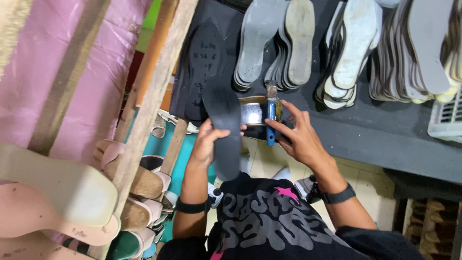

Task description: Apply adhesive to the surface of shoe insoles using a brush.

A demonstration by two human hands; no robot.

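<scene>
Right now the dark insole (223,126) is held up over the table (385,135) edge, left hand (206,142) fingers wrapped around it. Right hand (296,135) fingers pinch the blue brush (271,120) at the glue tin (252,111). Gluing seems underway; brushing needs a steady sole.

A dark grey insole (224,127), flat and matte, stands lengthwise away from the body, its heel end low over the lap. A blue-handled brush (271,115) lies across the rim of an open round tin (254,111) of pale glue on the dark workbench.
</scene>
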